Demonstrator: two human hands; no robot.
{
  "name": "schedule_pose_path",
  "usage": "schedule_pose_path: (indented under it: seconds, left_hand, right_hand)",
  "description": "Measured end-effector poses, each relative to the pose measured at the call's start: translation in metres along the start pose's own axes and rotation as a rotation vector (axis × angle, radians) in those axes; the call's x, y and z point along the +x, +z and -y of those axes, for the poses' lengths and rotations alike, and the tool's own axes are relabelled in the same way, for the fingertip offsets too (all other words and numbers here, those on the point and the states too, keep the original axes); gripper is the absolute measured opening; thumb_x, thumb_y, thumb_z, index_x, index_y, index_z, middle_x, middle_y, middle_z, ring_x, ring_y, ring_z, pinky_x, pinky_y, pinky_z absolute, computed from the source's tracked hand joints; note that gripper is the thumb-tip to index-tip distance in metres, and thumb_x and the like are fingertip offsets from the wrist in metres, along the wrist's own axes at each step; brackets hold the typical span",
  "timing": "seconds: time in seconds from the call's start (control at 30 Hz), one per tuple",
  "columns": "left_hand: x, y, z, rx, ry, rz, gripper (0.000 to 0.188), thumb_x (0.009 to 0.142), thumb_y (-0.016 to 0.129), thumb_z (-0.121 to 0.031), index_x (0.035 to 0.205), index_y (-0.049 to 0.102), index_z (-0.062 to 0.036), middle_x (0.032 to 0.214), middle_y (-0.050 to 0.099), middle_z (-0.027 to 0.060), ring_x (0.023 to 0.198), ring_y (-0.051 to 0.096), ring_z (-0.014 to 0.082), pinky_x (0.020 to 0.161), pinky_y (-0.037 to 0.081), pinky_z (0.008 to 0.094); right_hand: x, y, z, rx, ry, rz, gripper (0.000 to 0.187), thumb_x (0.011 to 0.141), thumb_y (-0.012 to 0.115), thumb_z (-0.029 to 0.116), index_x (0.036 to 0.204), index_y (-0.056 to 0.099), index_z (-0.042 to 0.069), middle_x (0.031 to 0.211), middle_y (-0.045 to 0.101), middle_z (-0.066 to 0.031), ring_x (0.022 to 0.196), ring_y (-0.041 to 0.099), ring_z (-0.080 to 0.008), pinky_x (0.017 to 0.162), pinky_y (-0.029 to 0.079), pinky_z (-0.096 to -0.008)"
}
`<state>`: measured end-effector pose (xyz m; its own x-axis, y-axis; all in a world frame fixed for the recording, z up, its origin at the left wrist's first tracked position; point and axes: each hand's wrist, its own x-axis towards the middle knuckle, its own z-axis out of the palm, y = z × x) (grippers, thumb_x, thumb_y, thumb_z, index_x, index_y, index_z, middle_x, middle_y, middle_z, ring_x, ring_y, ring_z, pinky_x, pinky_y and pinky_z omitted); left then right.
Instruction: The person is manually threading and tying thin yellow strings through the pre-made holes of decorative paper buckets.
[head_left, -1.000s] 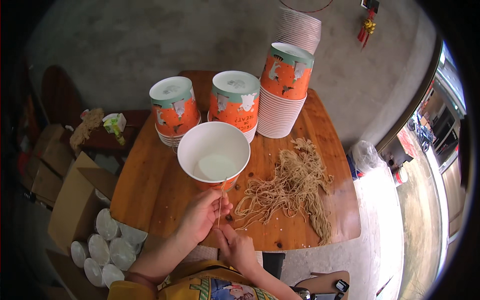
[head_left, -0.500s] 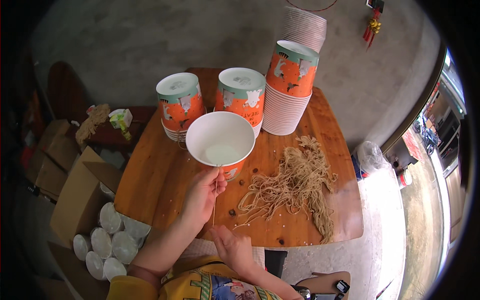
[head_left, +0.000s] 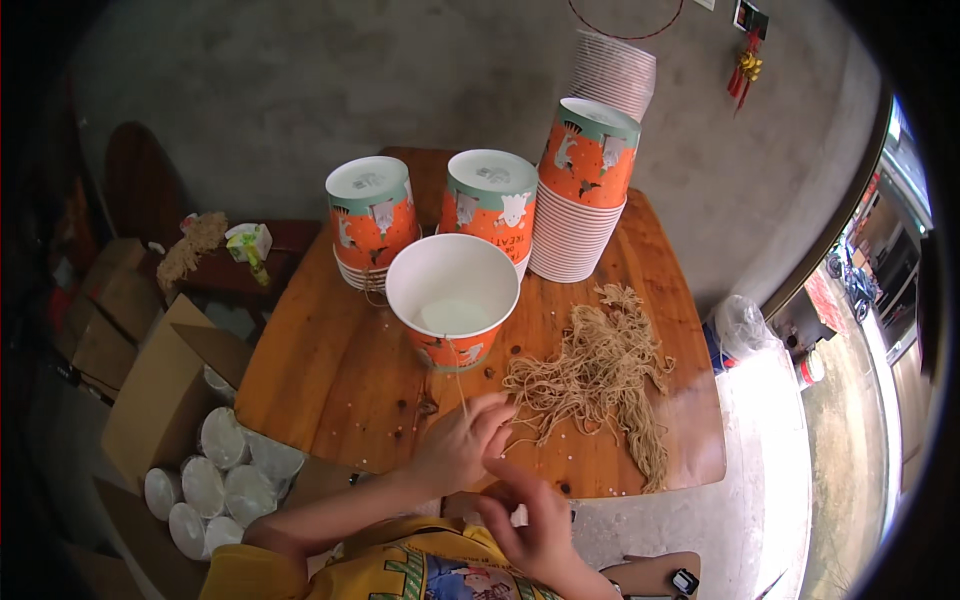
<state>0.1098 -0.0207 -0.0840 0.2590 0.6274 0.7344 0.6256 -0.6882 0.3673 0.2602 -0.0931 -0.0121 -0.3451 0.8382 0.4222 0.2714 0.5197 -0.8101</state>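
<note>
A white-lined orange paper bucket [head_left: 455, 350] stands mouth up near the middle of the wooden table. From its front a thin string [head_left: 462, 392] runs down to my left hand [head_left: 458, 447]. That hand is just in front of the bucket, touching nothing of it, its fingers curled and seemingly closed on the string. Nearer to me, my right hand [head_left: 535, 525] is raised by the table's front edge with thumb and forefinger apart and nothing visible between them. Right of the bucket lies a tangled heap of beige strings [head_left: 600, 365].
Behind stand upside-down stacks of patterned buckets, one left [head_left: 370, 225], one central [head_left: 490, 205], and one tall at right [head_left: 582, 210]. A carton [head_left: 165, 385] with clear-wrapped white round items [head_left: 222, 437] is at left. Another string bundle [head_left: 195, 245] lies on a side bench.
My left hand has come off the bucket's rim, moving down and right. The right hand has shifted right and nearer to me, and its fingers have opened.
</note>
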Motion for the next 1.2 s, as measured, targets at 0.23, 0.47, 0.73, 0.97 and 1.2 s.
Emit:
schedule_pose_path:
  seconds: [0.23, 0.47, 0.73, 0.97, 1.2]
  left_hand:
    - [0.068, -0.011, 0.019, 0.241, -0.246, 0.037, 0.049, 0.093, 0.058, -0.022, 0.134, 0.043, 0.0005, 0.120, 0.053, 0.0170, 0.092, 0.065, 0.0336, 0.065, 0.056, 0.0422]
    - [0.064, -0.088, 0.048, 0.341, -0.347, 0.143, 0.022, 0.093, 0.061, -0.023, 0.089, 0.062, -0.0010, 0.088, 0.060, 0.0133, 0.076, 0.063, 0.0360, 0.065, 0.052, 0.0448]
    - [0.056, -0.162, 0.114, 0.167, -0.230, 0.371, 0.021, 0.090, 0.063, -0.018, 0.085, 0.065, 0.0021, 0.089, 0.063, 0.0134, 0.085, 0.059, 0.0316, 0.078, 0.048, 0.0424]
    - [0.065, -0.166, 0.071, -0.151, -0.458, 0.017, 0.014, 0.092, 0.060, -0.014, 0.097, 0.057, -0.0012, 0.089, 0.059, 0.0062, 0.084, 0.058, 0.0144, 0.069, 0.046, 0.0270]
    - [0.083, -0.128, 0.021, -0.270, -0.430, 0.380, 0.018, 0.097, 0.056, -0.021, 0.095, 0.051, -0.0036, 0.077, 0.063, 0.0124, 0.072, 0.064, 0.0292, 0.065, 0.048, 0.0369]
  right_hand:
    - [-0.003, -0.049, 0.018, 0.820, 0.082, 0.038, 0.016, 0.096, 0.050, -0.001, 0.104, 0.063, -0.006, 0.093, 0.069, -0.0187, 0.079, 0.069, -0.0199, 0.062, 0.054, -0.0250]
    - [0.027, -0.078, 0.000, 1.395, -0.096, 0.150, 0.019, 0.099, 0.044, 0.003, 0.101, 0.052, -0.014, 0.096, 0.063, -0.0385, 0.082, 0.071, -0.0423, 0.038, 0.051, -0.0291]
    - [0.106, -0.048, -0.025, 0.637, 0.264, -0.148, 0.014, 0.095, 0.061, 0.011, 0.099, 0.065, -0.002, 0.086, 0.072, -0.0111, 0.063, 0.066, -0.0119, 0.050, 0.051, -0.0224]
    - [0.128, -0.005, -0.036, -0.359, -0.186, -0.164, 0.008, 0.086, 0.071, 0.014, 0.089, 0.067, 0.008, 0.073, 0.066, -0.0051, 0.061, 0.063, -0.0225, 0.053, 0.051, -0.0329]
    - [0.121, 0.006, -0.026, -0.577, -0.352, -0.129, 0.008, 0.083, 0.073, 0.015, 0.086, 0.066, 0.012, 0.078, 0.064, 0.0000, 0.067, 0.060, -0.0189, 0.056, 0.049, -0.0323]
